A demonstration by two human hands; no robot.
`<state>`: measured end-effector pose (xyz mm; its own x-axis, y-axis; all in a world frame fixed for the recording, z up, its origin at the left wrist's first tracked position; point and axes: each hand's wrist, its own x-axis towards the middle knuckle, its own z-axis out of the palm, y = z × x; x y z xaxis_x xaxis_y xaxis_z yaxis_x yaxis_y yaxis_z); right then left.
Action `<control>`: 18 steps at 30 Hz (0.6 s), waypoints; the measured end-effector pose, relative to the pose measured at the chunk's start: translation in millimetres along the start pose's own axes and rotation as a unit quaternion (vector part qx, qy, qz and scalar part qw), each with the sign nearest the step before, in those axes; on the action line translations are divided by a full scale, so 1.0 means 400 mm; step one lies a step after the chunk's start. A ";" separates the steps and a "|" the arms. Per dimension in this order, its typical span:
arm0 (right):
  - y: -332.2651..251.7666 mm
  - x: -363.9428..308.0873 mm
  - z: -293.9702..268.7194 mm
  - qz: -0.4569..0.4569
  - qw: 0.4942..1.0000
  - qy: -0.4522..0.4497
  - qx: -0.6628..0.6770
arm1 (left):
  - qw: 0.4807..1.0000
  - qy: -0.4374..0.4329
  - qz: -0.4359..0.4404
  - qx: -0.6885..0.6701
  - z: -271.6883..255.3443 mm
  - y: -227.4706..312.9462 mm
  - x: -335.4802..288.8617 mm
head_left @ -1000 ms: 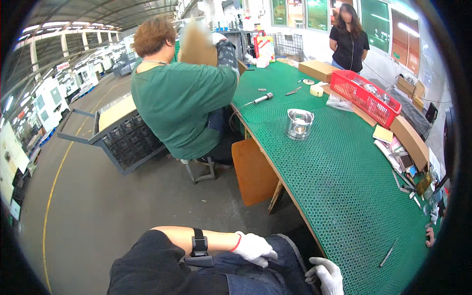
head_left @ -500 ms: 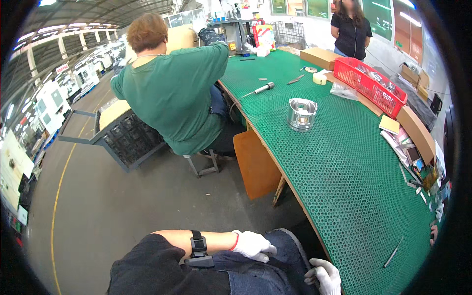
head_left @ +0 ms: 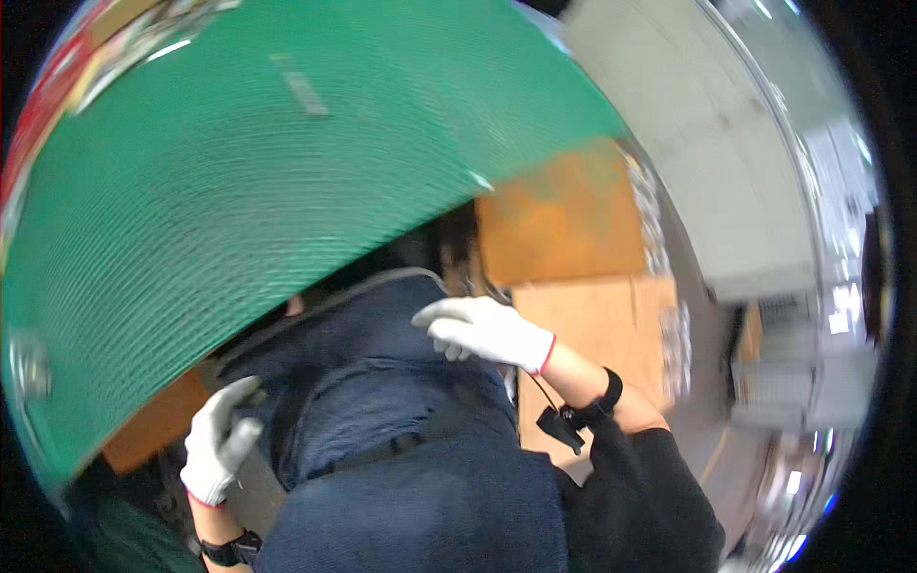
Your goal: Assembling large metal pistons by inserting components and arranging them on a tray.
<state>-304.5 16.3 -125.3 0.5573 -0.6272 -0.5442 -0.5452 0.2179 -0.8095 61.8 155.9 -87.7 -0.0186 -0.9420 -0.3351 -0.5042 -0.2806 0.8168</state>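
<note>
My left hand (head_left: 215,444), in a white knit glove, hovers at the left of my lap near the table's edge. Its thumb and fingers are apart with nothing between them. Above the dark blue apron (head_left: 382,420) on my lap is my right hand (head_left: 487,332), gloved the same way. Those fingers stretch out loosely to the left, and nothing shows in them. At the far left of the green-matted table (head_left: 287,201) stands a shiny metal cylindrical part (head_left: 31,368), smeared by motion.
To my right stands a cardboard box (head_left: 592,329), with silvery parts (head_left: 676,353) along its side. An orange-brown panel (head_left: 573,220) adjoins the table's right corner. A large pale grey cabinet-like body (head_left: 688,153) rises beyond. A flat grey strip (head_left: 306,94) lies on the mat.
The view has swung sharply right, so the table now lies in front of me. The seated co-worker in green is mostly out of view. My hands are farther apart, both in full view.
</note>
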 end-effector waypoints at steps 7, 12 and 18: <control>0.654 -0.359 0.114 0.318 0.817 0.432 0.213 | 0.978 -0.183 0.051 -0.079 0.070 0.014 0.206; 0.882 -0.414 0.278 0.410 0.805 0.382 0.194 | 0.973 -0.114 0.019 -0.199 0.086 -0.023 0.205; 0.810 -0.228 0.115 0.404 0.819 0.371 -0.167 | 0.921 -0.084 -0.042 -0.379 0.105 -0.006 0.201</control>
<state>-503.4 178.5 -348.2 -0.5363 -0.6882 -0.4886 -0.7584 0.6470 -0.0788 25.1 88.4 -136.2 -0.1734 -0.8873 -0.4273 0.2353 -0.4586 0.8569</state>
